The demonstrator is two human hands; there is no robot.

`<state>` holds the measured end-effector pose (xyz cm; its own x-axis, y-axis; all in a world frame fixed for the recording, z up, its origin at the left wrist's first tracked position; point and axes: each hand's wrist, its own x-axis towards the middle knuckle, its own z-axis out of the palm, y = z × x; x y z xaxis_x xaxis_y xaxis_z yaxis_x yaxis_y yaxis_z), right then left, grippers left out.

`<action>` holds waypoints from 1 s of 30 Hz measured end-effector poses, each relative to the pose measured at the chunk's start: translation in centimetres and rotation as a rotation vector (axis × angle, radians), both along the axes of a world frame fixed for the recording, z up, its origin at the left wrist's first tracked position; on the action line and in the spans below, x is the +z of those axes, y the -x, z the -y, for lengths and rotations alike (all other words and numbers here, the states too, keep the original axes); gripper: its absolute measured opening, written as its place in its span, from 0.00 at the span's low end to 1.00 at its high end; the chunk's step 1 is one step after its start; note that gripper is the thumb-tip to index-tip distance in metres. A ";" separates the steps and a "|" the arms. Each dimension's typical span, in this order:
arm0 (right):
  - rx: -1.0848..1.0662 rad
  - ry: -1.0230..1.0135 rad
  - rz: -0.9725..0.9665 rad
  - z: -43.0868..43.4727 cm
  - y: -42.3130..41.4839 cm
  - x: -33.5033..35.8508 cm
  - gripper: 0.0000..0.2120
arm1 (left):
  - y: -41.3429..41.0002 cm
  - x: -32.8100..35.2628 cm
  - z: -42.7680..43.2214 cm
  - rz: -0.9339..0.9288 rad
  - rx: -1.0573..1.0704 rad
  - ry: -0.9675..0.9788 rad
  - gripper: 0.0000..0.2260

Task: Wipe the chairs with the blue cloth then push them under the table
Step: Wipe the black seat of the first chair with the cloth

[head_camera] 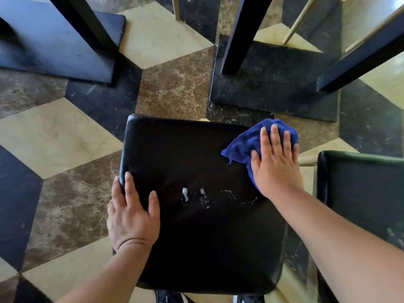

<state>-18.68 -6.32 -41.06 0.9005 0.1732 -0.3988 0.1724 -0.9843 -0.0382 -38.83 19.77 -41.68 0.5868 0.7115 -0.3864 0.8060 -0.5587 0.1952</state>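
Note:
A chair with a black padded seat (196,162) stands right below me, seen from above. My right hand (276,162) lies flat, fingers spread, pressing a crumpled blue cloth (242,145) onto the seat's far right corner. My left hand (133,213) grips the seat's left edge, thumb wrapped over the side. Some white smears (196,196) show near the middle of the seat.
A second dark seat (363,193) stands close on the right. Two black table pedestals rise from flat bases (54,51) (275,88) beyond the chair. Pale wooden chair legs (299,20) show at the top. The floor (175,84) is patterned marble tile.

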 end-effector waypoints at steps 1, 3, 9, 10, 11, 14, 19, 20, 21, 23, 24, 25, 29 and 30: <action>-0.040 0.003 0.000 -1.0 0.3 0.0 0.34 | 0.0 -0.1 -0.1 -0.002 0.001 0.001 0.35; -0.097 0.003 -0.003 -3.6 1.1 0.1 0.35 | 0.1 -0.1 -0.2 -0.004 -0.005 0.001 0.36; 0.052 -0.109 -0.015 -13.8 3.7 -0.2 0.35 | 0.2 -0.4 -0.3 0.021 -0.005 -0.006 0.35; 0.075 -0.138 -0.026 -15.7 4.0 -0.4 0.35 | 0.3 -0.6 -0.3 0.024 -0.007 -0.009 0.36; 0.102 -0.170 -0.035 -17.4 4.2 -0.5 0.35 | 0.3 -0.8 -0.3 0.023 -0.007 -0.010 0.36; 0.230 -0.249 -0.060 -22.2 5.3 -0.6 0.34 | 0.3 -1.1 -0.4 0.022 -0.014 -0.012 0.38; 0.414 -0.250 -0.103 -25.6 7.4 -0.4 0.32 | 0.0 -0.5 -0.6 -0.004 -0.004 0.011 0.40; 0.442 -0.251 -0.103 -25.2 7.2 -0.4 0.32 | 0.0 -0.5 -0.5 0.003 -0.011 -0.002 0.39; 0.467 -0.257 -0.103 -24.4 6.9 -0.4 0.32 | 0.1 -0.6 -0.4 0.013 -0.019 -0.018 0.39; 0.492 -0.273 -0.099 -22.1 6.2 -0.4 0.31 | 0.3 -1.0 -0.3 0.005 -0.016 -0.040 0.39; 0.489 -0.278 -0.095 -20.8 6.0 -0.5 0.31 | 0.3 -1.1 -0.3 -0.007 -0.011 -0.039 0.39; 0.480 -0.279 -0.087 -19.3 5.8 -0.6 0.31 | 0.3 -1.1 -0.2 -0.011 -0.006 -0.038 0.38; 0.441 -0.226 -0.033 -11.9 5.1 -1.0 0.32 | 0.1 -0.7 0.1 0.006 -0.005 -0.046 0.35; 0.430 -0.196 -0.013 -9.7 4.9 -1.1 0.32 | 0.1 -0.5 0.1 0.006 -0.008 -0.045 0.35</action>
